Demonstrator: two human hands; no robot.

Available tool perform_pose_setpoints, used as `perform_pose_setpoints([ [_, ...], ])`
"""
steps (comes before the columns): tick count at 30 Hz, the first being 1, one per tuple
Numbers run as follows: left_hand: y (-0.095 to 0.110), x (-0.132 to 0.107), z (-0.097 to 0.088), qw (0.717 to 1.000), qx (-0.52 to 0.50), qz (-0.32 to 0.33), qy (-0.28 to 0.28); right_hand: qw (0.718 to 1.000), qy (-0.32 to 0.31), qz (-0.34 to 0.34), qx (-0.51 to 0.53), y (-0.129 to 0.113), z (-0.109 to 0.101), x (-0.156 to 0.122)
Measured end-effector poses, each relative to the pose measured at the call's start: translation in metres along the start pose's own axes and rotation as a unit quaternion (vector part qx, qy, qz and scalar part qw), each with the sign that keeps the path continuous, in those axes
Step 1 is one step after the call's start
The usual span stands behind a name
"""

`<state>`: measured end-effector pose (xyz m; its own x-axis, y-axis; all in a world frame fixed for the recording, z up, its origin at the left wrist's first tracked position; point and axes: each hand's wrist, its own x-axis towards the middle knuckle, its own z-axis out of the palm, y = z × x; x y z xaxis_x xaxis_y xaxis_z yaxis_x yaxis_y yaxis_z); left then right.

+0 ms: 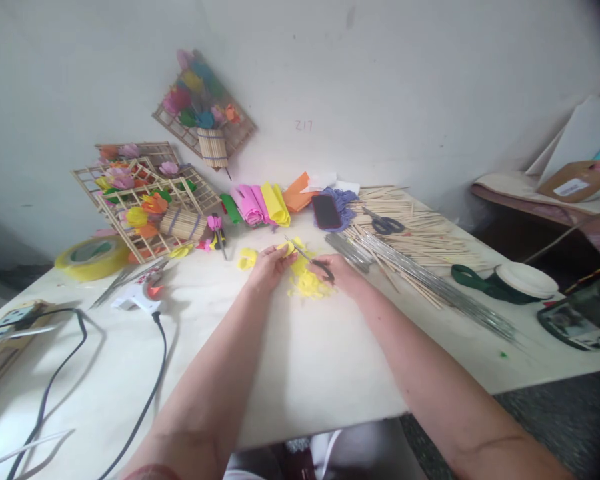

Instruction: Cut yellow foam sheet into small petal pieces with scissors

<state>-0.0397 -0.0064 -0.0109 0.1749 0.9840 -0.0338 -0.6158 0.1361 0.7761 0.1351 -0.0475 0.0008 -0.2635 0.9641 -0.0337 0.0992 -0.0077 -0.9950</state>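
Note:
Between the fingers of my left hand (pixel 272 265) is a small yellow paper piece (pixel 286 249). My right hand (pixel 341 272) is closed round the black handles of a pair of scissors (pixel 322 268), whose blades point left toward that piece. Whether the blades touch the paper I cannot tell. Under and between both hands lies a heap of yellow paper scraps (pixel 310 285). A few yellow cut pieces (pixel 247 258) rest just left of my left hand.
Rolled coloured paper (pixel 275 203), a phone (pixel 326 211) and wooden sticks (pixel 415 233) lie toward the wall. Metal wires (pixel 440 287) and green tape (pixel 480 283) are at right. At left are flower-decorated stick frames (pixel 145 200), clear tape (pixel 93 257) and a corded glue gun (pixel 140 293).

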Motion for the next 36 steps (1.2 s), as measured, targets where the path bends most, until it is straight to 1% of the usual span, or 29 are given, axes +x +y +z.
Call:
perform_pose_setpoints([
  [7, 0.0009, -0.0001, 0.0009, 1.0, 0.004, -0.005, 0.007, 1.0, 0.002, 0.02, 0.012, 0.0027, 0.0001, 0.003],
  [12, 0.0015, -0.0008, 0.0014, 1.0, 0.015, -0.013, -0.002, 0.999, 0.003, 0.025, 0.025, 0.0029, 0.0003, 0.0032],
  [16, 0.0018, -0.0008, 0.0014, 1.0, 0.003, -0.008, 0.001, 0.999, -0.005, 0.018, 0.029, 0.0031, 0.0007, 0.0031],
  [23, 0.0002, -0.0004, 0.0022, 1.0, -0.011, 0.007, 0.011, 1.0, 0.0, 0.021, 0.011, 0.0008, 0.0017, 0.0009],
  [28, 0.001, -0.0007, 0.0034, 1.0, -0.01, 0.019, 0.008, 1.0, -0.004, 0.015, 0.01, -0.0016, 0.0024, -0.0036],
  [36, 0.0018, -0.0017, 0.0017, 1.0, 0.019, 0.004, -0.011, 1.0, -0.006, 0.018, 0.02, 0.0015, 0.0011, -0.0015],
])
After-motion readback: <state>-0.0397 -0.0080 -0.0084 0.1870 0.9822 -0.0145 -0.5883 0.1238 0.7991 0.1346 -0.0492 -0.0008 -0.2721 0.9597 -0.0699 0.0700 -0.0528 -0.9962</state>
